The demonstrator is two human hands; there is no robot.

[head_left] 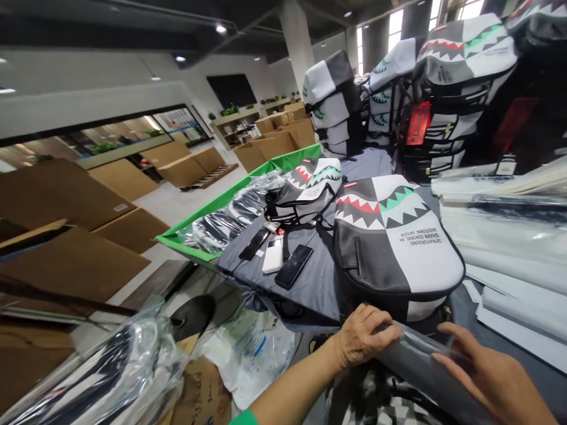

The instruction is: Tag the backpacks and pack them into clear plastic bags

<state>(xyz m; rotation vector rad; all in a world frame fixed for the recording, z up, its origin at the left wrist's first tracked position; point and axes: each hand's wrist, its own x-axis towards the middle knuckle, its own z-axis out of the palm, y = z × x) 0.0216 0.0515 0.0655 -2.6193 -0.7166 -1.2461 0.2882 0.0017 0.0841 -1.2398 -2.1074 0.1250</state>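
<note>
At the table's front edge, my left hand (367,337) is closed, its fingers pinching the edge of a translucent plastic bag (419,360). My right hand (496,369) grips the same bag from the other side, thumb and forefinger around its rim. Under the plastic a dark item with a grey-and-white checked pattern (398,407) shows in part; its kind is hard to make out. Just beyond both hands a grey-and-white shark-mouth backpack (398,236) lies with its front panel up. A smaller shark-mouth bag (310,186) sits behind it to the left.
Two dark phones (294,267) (256,243) and a white device (273,255) lie on the grey cloth (319,301). A green-edged bin (186,251) holds plastic-wrapped bags. Stacked backpacks (334,100) stand behind; plastic sheets (509,236) lie right. Cardboard boxes (57,195) and wrapped bags (119,366) are left.
</note>
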